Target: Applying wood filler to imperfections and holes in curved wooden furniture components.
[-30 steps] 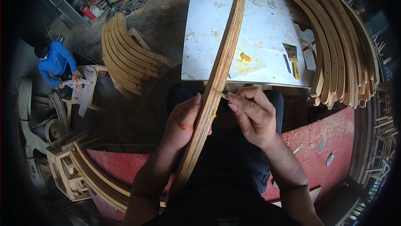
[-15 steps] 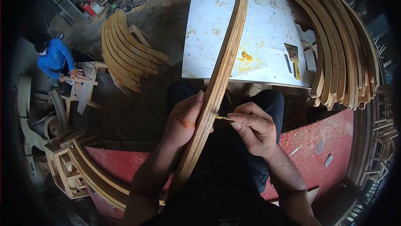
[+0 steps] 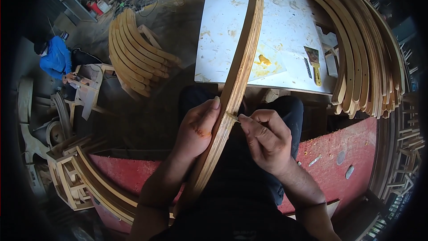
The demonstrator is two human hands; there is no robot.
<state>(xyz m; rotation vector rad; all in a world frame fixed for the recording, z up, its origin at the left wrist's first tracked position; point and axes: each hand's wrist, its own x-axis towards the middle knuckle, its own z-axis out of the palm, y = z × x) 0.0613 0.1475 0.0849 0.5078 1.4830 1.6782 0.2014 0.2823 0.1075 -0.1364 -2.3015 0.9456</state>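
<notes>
- Left hand (image 3: 196, 129): closed around a curved wooden piece (image 3: 243, 69), thumb along the near side, most of the fingers hidden behind it; an orange smear (image 3: 203, 132) shows at the thumb base
- Right hand (image 3: 269, 138): pinching a thin stick-like tool (image 3: 233, 117) between thumb and fingertips, tip against the lined edge of the piece; exact kind of tool too small to tell
- Curved wooden piece: slanted between the hands, lower end near the person's body, upper end over the white table (image 3: 218, 31); contact with the table cannot be told
- On the table, right of the piece: a yellow paste patch (image 3: 264, 60) on a thin sheet (image 3: 275, 68); farther right, a dark narrow strip (image 3: 307, 68) just beside a scraper (image 3: 317, 75)
- Right of the table: a stack of curved wooden parts (image 3: 352, 45); below it, a red board (image 3: 332, 145)
- Left, well apart: a second stack (image 3: 129, 51) and a co-worker (image 3: 57, 58) in blue, bent over a wooden frame (image 3: 87, 94)
</notes>
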